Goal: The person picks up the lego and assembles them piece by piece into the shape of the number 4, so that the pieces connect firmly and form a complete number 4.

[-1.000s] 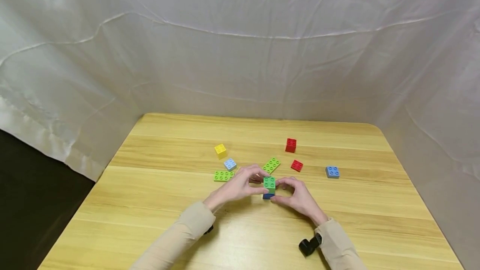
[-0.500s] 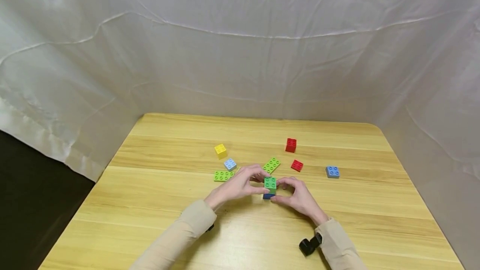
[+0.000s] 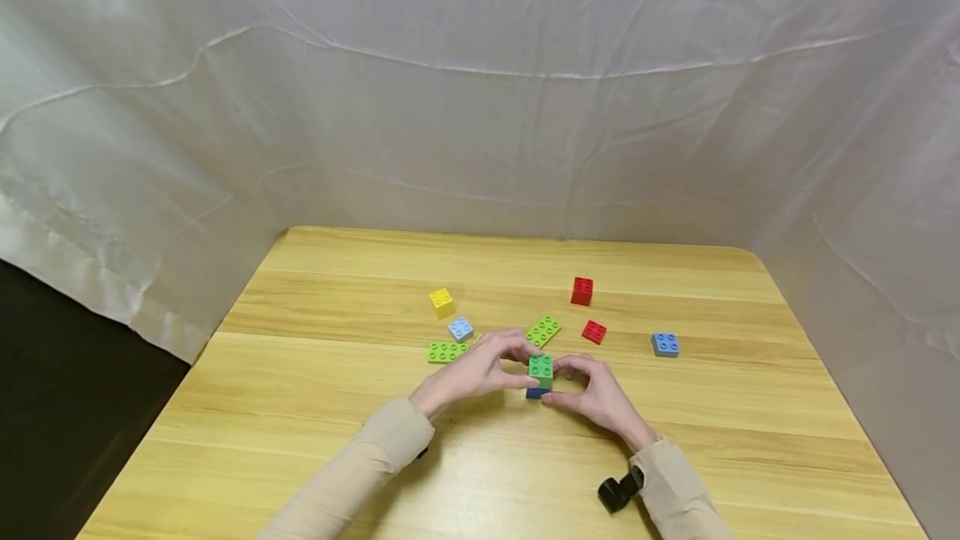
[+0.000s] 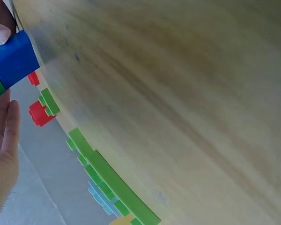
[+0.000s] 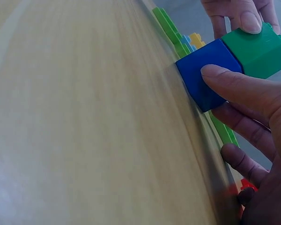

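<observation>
A green brick (image 3: 541, 371) sits on top of a dark blue brick (image 5: 207, 72), the two forming a small upright stack at the middle of the table. My left hand (image 3: 483, 369) pinches the green brick, thumb on the near side. Low on the stack, my right hand (image 3: 592, 394) grips the blue brick, its thumb flat on the brick's face in the right wrist view. The left wrist view catches the blue side of the stack and part of the green at the left edge. Behind the left hand, a lime green plate brick (image 3: 447, 352) is partly covered.
Around the hands on the wooden table (image 3: 720, 448) lie a yellow brick (image 3: 442, 302), a light blue brick (image 3: 461, 328), another lime plate (image 3: 543, 330), a tall red brick (image 3: 582, 291), a flat red brick (image 3: 594, 332) and a blue brick (image 3: 665, 345). A pale curtain (image 3: 510, 148) hangs behind.
The green brick and left hand have shifted very slightly to the right over the blue brick. The right hand keeps its place, and the loose bricks stay where they were.
</observation>
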Motion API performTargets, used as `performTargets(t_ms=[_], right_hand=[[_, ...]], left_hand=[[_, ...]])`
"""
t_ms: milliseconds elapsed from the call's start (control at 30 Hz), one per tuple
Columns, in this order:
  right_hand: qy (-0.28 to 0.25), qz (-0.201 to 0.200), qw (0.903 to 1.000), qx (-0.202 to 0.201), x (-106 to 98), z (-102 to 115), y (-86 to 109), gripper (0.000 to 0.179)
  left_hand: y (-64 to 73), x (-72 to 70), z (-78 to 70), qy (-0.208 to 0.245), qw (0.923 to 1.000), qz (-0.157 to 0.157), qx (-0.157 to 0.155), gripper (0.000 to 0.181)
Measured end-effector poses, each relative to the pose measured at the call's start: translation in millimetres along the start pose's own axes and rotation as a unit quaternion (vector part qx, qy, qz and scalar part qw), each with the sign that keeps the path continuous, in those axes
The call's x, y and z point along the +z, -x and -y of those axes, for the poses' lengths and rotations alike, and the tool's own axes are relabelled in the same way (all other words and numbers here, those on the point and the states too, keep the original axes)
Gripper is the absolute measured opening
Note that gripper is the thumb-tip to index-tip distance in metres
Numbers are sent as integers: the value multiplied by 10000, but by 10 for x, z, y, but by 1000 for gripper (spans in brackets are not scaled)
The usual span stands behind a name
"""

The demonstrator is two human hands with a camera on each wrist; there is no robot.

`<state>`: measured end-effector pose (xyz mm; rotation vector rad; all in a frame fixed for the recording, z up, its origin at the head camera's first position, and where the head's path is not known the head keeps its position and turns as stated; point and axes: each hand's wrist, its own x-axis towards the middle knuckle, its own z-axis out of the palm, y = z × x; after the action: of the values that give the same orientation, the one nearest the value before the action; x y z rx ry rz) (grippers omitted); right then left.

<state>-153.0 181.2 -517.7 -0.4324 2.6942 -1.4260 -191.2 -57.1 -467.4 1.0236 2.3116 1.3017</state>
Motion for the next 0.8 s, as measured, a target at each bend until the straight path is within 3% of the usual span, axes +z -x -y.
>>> performTargets(t_ms=[200, 500, 800], right_hand=[[-99, -16, 9999, 58, 7, 24, -2, 40], [-96, -16, 9999, 87, -11, 47, 18, 41], [-80, 0, 9999, 64, 1, 46, 10, 40]], left_hand=[[6, -9, 0, -26, 10000, 24, 5, 35], [-30, -18, -35, -465, 9987, 137, 135, 33], [-9, -13, 5, -315, 9993, 91, 156, 34]])
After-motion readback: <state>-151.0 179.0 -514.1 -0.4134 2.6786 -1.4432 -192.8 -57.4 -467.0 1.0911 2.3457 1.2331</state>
